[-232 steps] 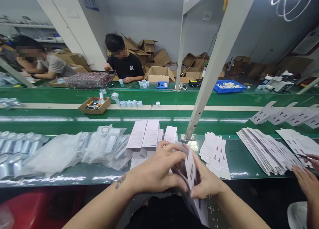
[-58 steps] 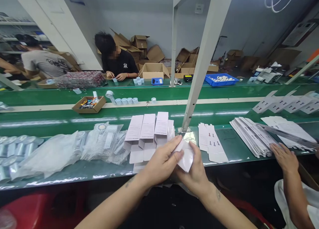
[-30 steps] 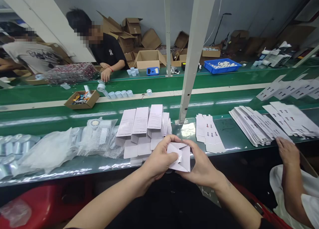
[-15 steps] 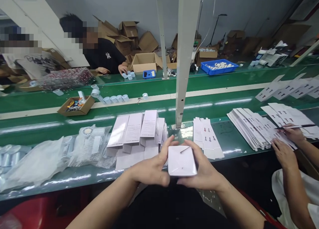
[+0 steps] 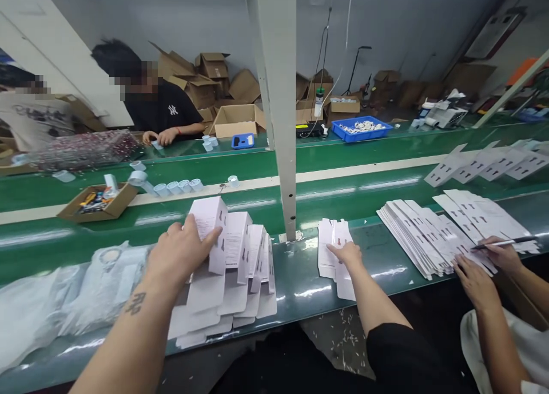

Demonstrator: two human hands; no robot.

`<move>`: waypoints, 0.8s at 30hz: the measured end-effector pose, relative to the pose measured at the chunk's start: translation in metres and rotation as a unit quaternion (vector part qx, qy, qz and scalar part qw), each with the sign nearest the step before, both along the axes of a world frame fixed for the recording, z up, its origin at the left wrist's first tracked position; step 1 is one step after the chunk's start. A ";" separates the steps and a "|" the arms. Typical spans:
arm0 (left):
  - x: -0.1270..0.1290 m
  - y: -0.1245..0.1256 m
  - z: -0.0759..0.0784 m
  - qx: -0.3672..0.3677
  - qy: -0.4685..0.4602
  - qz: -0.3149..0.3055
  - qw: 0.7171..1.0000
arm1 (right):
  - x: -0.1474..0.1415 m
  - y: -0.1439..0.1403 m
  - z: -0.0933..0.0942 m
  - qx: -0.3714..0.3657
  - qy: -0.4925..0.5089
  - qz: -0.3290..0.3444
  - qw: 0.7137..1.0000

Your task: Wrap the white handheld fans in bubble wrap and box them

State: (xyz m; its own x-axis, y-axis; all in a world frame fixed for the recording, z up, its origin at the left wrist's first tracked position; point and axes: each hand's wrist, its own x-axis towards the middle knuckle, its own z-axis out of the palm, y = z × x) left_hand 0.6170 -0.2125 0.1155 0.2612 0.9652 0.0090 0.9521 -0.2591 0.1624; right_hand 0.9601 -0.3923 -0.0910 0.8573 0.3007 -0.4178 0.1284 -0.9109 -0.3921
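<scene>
My left hand (image 5: 182, 251) is on a white printed box (image 5: 210, 218) at the left of a group of folded boxes, its thumb on the near side and its fingers over the far edge. More white boxes (image 5: 238, 234) with open lower flaps stand beside it. My right hand (image 5: 349, 252) grips a flat white carton (image 5: 344, 279) on a small pile, with red and dark pictures printed on it. Part of that carton is covered by my hand.
Bagged pale-blue parts (image 5: 109, 268) lie at left. A steel post (image 5: 283, 125) rises between my hands. At right, a co-worker's hands (image 5: 476, 279) hold a pen over stacked flat cartons (image 5: 414, 234). Across the belt, a person (image 5: 163, 111) handles pale-blue cups.
My hands have parted. The box they held together in the middle is gone from there; my left hand moved left to the standing boxes, my right hand right to the flat cartons.
</scene>
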 end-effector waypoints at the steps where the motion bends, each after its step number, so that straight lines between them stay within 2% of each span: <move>1: -0.001 0.000 -0.003 0.016 0.004 -0.005 1.000 | -0.001 0.001 -0.007 -0.014 -0.007 -0.014 1.000; 3: -0.002 -0.011 -0.007 0.084 -0.024 -0.032 0.996 | -0.003 0.001 -0.017 -0.028 -0.018 -0.044 0.998; 5: 0.000 -0.030 -0.007 0.160 -0.099 -0.089 0.978 | -0.003 0.001 -0.022 -0.028 -0.025 -0.060 0.998; 6: 0.003 -0.041 -0.006 0.170 -0.145 -0.123 0.967 | -0.001 0.001 -0.023 -0.022 -0.025 -0.065 0.997; 8: 0.012 -0.062 -0.007 0.116 -0.234 -0.186 0.947 | 0.003 0.001 -0.022 -0.002 -0.016 -0.075 0.997; 10: 0.023 -0.079 -0.013 0.001 -0.305 -0.228 0.925 | 0.007 -0.001 -0.019 0.029 0.007 -0.090 0.996; 12: 0.035 -0.092 -0.023 -0.109 -0.348 -0.250 0.897 | 0.006 -0.007 -0.012 0.077 0.044 -0.097 0.991; 15: 0.051 -0.105 -0.039 -0.215 -0.363 -0.261 0.868 | -0.009 -0.023 0.007 0.182 0.114 -0.075 0.974; 17: 0.064 -0.108 -0.048 -0.236 -0.359 -0.287 0.856 | -0.031 -0.040 0.025 0.249 0.154 -0.047 0.955; 19: 0.077 -0.110 -0.058 -0.218 -0.358 -0.351 0.838 | -0.061 -0.059 0.046 0.314 0.197 0.011 0.929; 22: 0.091 -0.112 -0.072 -0.204 -0.320 -0.454 0.806 | -0.113 -0.086 0.073 0.412 0.256 0.135 0.864; 24: 0.091 -0.116 -0.081 -0.209 -0.286 -0.482 0.801 | -0.142 -0.097 0.084 0.456 0.267 0.155 0.835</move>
State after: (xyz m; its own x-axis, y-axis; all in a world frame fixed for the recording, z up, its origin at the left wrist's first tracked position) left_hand 0.7078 -0.3283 0.0349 0.9558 0.2678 0.1216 0.0815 -0.6382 0.7656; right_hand 0.8176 -0.4896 -0.0066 0.4445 0.8752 -0.1910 -0.1128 -0.1568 -0.9812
